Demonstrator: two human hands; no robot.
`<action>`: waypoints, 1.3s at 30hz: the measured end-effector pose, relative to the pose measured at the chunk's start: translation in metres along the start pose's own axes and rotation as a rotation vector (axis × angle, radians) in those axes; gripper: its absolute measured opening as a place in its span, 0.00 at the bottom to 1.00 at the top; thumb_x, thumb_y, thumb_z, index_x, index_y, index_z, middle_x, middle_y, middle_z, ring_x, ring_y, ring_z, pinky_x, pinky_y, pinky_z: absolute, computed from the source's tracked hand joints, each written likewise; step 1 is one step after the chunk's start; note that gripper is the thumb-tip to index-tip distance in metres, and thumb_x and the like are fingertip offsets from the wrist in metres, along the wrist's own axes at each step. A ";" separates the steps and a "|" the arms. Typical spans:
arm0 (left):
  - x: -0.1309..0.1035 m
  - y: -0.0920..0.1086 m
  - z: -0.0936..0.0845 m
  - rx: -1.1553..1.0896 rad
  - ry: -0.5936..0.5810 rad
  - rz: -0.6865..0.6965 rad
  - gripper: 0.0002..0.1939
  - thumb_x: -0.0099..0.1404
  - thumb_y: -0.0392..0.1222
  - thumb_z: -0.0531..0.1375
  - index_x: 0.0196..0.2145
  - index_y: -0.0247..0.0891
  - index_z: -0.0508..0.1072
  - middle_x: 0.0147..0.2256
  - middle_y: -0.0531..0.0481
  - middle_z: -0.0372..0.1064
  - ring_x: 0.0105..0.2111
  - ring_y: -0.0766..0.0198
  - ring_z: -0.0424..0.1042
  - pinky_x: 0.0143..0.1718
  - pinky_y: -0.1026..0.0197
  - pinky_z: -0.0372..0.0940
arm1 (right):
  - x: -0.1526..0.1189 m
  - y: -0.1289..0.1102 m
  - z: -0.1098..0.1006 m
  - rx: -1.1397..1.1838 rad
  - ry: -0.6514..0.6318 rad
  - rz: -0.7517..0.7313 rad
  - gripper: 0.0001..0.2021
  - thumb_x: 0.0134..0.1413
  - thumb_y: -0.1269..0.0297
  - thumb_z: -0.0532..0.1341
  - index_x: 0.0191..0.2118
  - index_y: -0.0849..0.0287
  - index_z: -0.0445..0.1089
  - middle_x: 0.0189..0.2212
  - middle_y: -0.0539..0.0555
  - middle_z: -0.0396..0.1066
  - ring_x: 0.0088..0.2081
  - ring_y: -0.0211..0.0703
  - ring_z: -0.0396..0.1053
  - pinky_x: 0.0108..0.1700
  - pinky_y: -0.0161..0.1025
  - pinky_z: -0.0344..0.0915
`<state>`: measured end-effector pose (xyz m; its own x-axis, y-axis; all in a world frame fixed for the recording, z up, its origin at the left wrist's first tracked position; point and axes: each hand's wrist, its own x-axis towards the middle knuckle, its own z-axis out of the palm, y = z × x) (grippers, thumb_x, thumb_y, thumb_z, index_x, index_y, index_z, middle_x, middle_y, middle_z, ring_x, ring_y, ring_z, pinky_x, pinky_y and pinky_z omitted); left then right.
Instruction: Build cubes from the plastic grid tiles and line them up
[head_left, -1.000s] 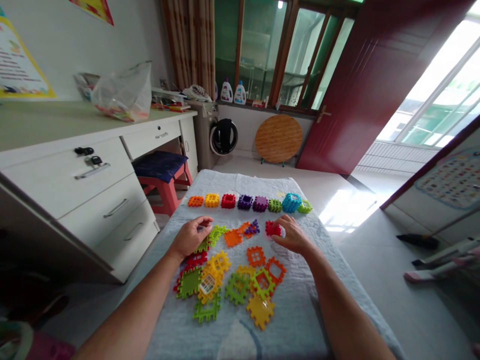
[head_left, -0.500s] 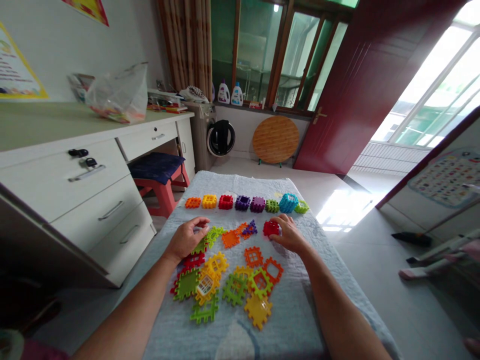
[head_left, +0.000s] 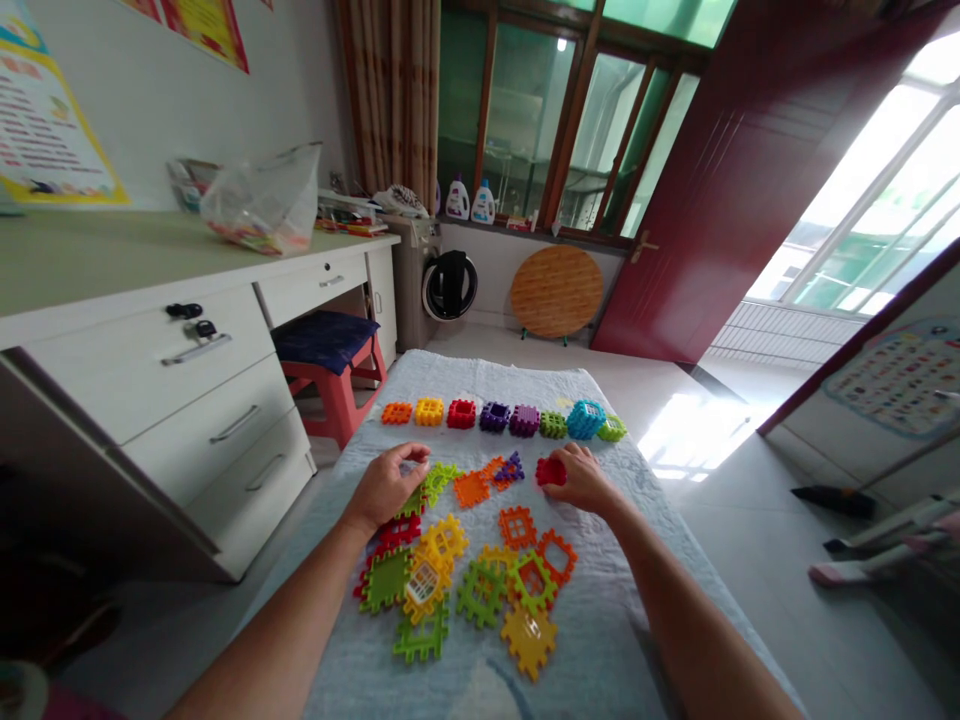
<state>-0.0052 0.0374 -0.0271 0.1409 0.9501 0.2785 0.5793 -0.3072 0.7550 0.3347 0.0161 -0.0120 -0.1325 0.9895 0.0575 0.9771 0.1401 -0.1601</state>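
Right hand (head_left: 581, 480): thumb and fingers closed on a small red notched plastic block (head_left: 546, 471); the block sits on the pale blue cloth (head_left: 495, 370) over the table, below the right end of a row of coloured notched plastic stacks (head_left: 524, 419); the same grip as half a second ago, so far as I can see from my end. Left hand (head_left: 390, 487): thumb and fingers apart, over a flat green notched plastic panel (head_left: 411, 503); whether it touches, I cannot tell; position on the cloth kept. Changes: my view has tipped slightly up, everything sits lower, and more of the red-and-yellow wall poster (head_left: 206, 32) shows; the loose pieces lie as they did, among them a flat orange square (head_left: 472, 488), a purple notched piece (head_left: 510, 468) and a yellow square plate (head_left: 529, 640).

Writing: lines on the yellow-bordered white poster (head_left: 56, 110), too small for me to read; likewise the labels on two white plastic bottles (head_left: 471, 202) on the sill.

Edges and room: bare cloth between the row and both hands; more from the right hand to the table's right edge; the row's right end near that edge; the yellow plate nearest me.
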 end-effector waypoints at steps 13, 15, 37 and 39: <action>-0.001 0.007 0.002 -0.027 0.011 -0.072 0.15 0.56 0.46 0.56 0.38 0.38 0.74 0.38 0.49 0.75 0.40 0.58 0.73 0.47 0.58 0.64 | 0.086 -0.103 -0.041 -0.008 0.167 -0.280 0.23 0.42 0.55 0.64 0.47 0.56 0.68 0.41 0.56 0.65 0.44 0.50 0.57 0.44 0.43 0.52; -0.001 0.007 0.001 -0.041 0.008 -0.077 0.15 0.56 0.46 0.55 0.38 0.38 0.74 0.38 0.48 0.75 0.40 0.59 0.73 0.46 0.58 0.65 | 0.109 -0.121 -0.029 -0.010 0.122 -0.291 0.23 0.42 0.55 0.64 0.47 0.55 0.69 0.42 0.56 0.65 0.45 0.51 0.57 0.45 0.44 0.53; 0.001 0.001 0.002 -0.050 0.020 -0.068 0.13 0.56 0.43 0.56 0.37 0.37 0.74 0.37 0.49 0.76 0.38 0.60 0.74 0.44 0.60 0.65 | 0.157 -0.125 -0.016 -0.123 -0.097 -0.203 0.27 0.37 0.53 0.64 0.47 0.56 0.70 0.45 0.60 0.66 0.47 0.58 0.59 0.44 0.47 0.55; 0.001 0.000 0.003 -0.043 0.019 -0.066 0.13 0.56 0.44 0.56 0.38 0.37 0.74 0.37 0.49 0.76 0.39 0.60 0.74 0.44 0.60 0.65 | 0.155 -0.121 -0.019 -0.090 -0.072 -0.192 0.30 0.38 0.52 0.64 0.51 0.56 0.67 0.47 0.60 0.66 0.47 0.58 0.59 0.44 0.46 0.55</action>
<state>-0.0027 0.0386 -0.0280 0.0884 0.9671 0.2384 0.5513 -0.2469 0.7970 0.1997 0.1515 0.0352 -0.3259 0.9454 0.0076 0.9433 0.3257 -0.0642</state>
